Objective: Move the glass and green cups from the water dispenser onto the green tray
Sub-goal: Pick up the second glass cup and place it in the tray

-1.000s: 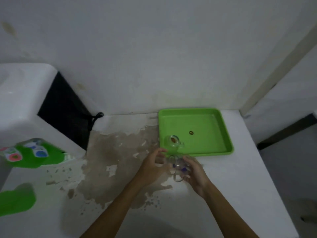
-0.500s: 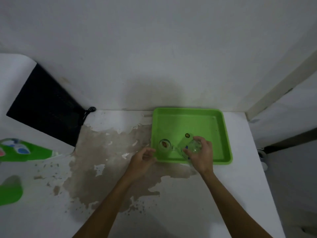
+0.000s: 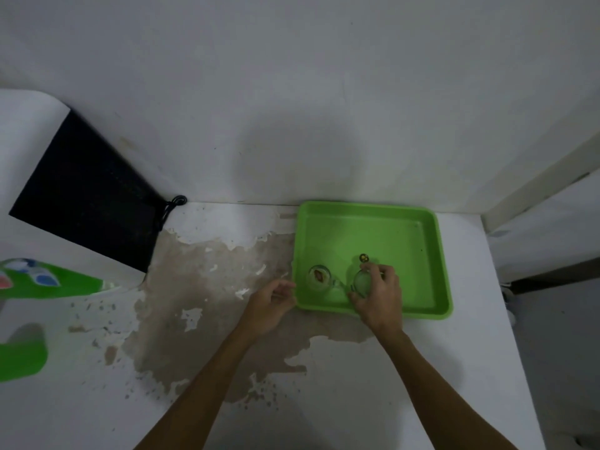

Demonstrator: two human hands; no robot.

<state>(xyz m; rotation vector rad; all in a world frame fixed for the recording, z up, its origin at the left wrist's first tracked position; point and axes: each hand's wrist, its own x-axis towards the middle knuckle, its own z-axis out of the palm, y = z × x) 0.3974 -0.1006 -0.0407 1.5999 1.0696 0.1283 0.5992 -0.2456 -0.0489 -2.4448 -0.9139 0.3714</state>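
Observation:
The green tray [image 3: 389,228] lies against the wall on the white counter. One glass cup [image 3: 319,277] with a brown mark inside stands in the tray's front left part. Just to its right a second glass cup [image 3: 361,280] rests on the tray floor, with my right hand [image 3: 380,297] gripping it from the right side. My left hand [image 3: 271,303] hovers at the tray's left front corner, fingers loosely curled, holding nothing. The water dispenser [image 3: 29,177] shows at the far left edge, with green parts [image 3: 65,284] low down. No green cup is clearly visible.
A small dark round spot [image 3: 364,257] sits on the tray floor behind the held cup. The counter [image 3: 454,368] has a large brown patch of peeled surface [image 3: 201,287]. A black cable [image 3: 168,206] hangs by the dispenser's dark side panel [image 3: 91,196].
My right hand carried the glass cup from above the counter into the tray and lowered it beside the first cup. My left hand let go and drew back to the tray's left edge.

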